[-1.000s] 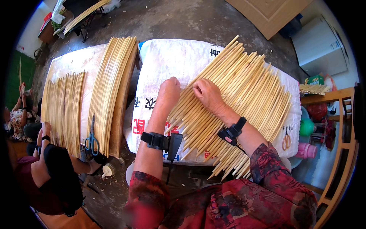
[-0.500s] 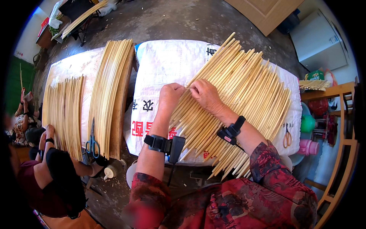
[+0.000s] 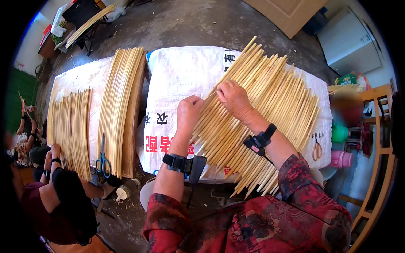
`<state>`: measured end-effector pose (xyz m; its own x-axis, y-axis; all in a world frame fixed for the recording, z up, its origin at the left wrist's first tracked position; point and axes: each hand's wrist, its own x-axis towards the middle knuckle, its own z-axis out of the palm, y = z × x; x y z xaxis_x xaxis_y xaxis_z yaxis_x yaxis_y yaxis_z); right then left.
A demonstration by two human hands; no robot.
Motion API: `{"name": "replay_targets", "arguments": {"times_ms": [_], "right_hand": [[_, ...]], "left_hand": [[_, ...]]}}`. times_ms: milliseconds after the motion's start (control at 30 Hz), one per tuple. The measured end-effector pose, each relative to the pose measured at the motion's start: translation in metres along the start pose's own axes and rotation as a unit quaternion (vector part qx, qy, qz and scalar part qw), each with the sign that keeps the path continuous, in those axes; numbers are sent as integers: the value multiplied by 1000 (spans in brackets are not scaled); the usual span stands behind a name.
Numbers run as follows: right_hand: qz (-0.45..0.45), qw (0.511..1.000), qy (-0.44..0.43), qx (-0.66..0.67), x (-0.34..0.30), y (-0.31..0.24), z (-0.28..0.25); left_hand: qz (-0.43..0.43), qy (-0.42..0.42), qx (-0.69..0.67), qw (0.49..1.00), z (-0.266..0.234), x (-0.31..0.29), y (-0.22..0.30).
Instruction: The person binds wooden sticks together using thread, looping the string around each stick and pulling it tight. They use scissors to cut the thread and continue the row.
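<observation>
A row of pale wooden sticks [image 3: 257, 122] lies slantwise across the white printed sack cloth on the table before me. At the row's left edge, both my hands are closed in pinches close together. My left hand [image 3: 190, 109] pinches just left of the outermost stick. My right hand [image 3: 233, 98] pinches above the sticks, a little farther from me. Between the fingertips runs a thin pale thread [image 3: 210, 95], hard to see against the sticks. Bands with small black devices are strapped on both my forearms.
Orange-handled scissors [image 3: 317, 150] lie on the cloth [image 3: 168, 76] at right. On the left table, more sticks [image 3: 120, 105] lie with blue-handled scissors [image 3: 102, 162]; a co-worker's hand [image 3: 55, 150] touches them. A wooden chair frame [image 3: 375, 168] stands at right.
My hands have moved apart: the right has risen up and slightly right, while the left has dropped a little lower. The sticks stay in place.
</observation>
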<state>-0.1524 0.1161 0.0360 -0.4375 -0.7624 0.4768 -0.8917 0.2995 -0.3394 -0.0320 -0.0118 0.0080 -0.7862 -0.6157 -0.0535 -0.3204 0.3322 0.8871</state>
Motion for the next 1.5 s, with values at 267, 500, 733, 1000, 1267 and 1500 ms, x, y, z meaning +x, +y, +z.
{"name": "replay_targets", "arguments": {"times_ms": [267, 500, 733, 1000, 1267, 1500], "right_hand": [[3, 998, 26, -63, 6, 23, -42], [-13, 998, 11, -59, 6, 8, -63], [14, 995, -85, 59, -9, -35, -78], [9, 967, -146, 208, -36, -96, -41], [-89, 994, -58, 29, -8, -40, -47], [-165, 973, -132, -90, 46, -21, -13]], "left_hand": [[-37, -7, -20, 999, 1, -3, 4], [-16, -2, 4, 1000, 3, -3, 4], [2, 43, 54, 998, -28, -3, 18], [-237, -168, -286, 913, -41, -31, 34], [-100, -37, -114, 988, -50, -13, 17], [19, 31, -10, 999, -39, -5, 1]]}}
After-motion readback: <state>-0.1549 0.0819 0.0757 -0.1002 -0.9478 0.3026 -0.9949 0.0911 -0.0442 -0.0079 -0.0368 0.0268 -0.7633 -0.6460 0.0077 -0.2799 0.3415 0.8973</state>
